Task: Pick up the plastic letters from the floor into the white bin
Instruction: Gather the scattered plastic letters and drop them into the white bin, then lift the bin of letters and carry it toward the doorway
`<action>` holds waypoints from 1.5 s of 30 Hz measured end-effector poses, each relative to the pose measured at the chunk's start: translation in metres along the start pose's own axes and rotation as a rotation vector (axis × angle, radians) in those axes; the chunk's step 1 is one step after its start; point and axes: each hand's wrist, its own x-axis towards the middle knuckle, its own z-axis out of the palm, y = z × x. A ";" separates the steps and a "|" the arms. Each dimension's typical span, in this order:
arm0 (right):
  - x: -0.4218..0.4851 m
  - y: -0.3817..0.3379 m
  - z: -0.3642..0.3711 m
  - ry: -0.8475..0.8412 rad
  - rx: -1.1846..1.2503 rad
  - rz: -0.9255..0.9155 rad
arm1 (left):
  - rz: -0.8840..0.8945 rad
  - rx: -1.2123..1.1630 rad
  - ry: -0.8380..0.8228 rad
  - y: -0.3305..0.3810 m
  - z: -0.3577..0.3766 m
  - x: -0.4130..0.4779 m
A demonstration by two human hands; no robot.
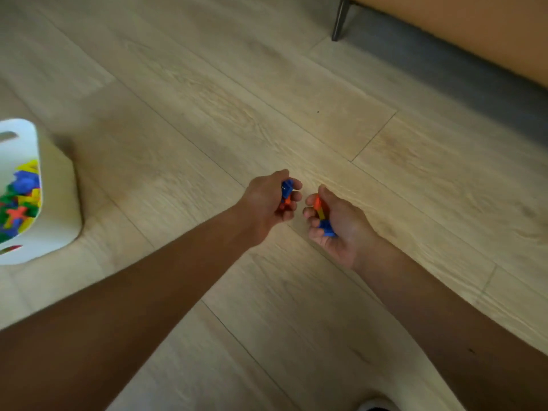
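My left hand (pixel 267 203) is closed around blue and orange plastic letters (pixel 287 188) above the wooden floor. Just to its right, my right hand (pixel 341 226) grips orange, yellow and blue plastic letters (pixel 323 218), palm turned inward. The two hands are a short gap apart near the middle of the view. The white bin (pixel 56 203) stands on the floor at the far left, partly cut off by the frame edge, and holds several coloured letters (pixel 20 200). No loose letters show on the floor.
A dark metal furniture leg (pixel 339 19) and an orange upholstered edge (pixel 474 34) over a grey strip lie at the top right. A white shoe tip (pixel 375 406) shows at the bottom edge. Pale wooden floor (pixel 207 114) spans the view.
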 end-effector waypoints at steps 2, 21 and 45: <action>0.001 -0.006 0.030 0.063 -0.153 -0.049 | 0.039 0.042 0.010 0.014 -0.025 -0.005; -0.011 0.047 0.389 -0.361 -0.719 -0.205 | 0.250 -0.094 0.551 0.112 -0.355 -0.092; 0.003 0.136 0.424 -0.293 -0.591 -0.097 | 0.400 0.176 0.723 0.073 -0.443 -0.030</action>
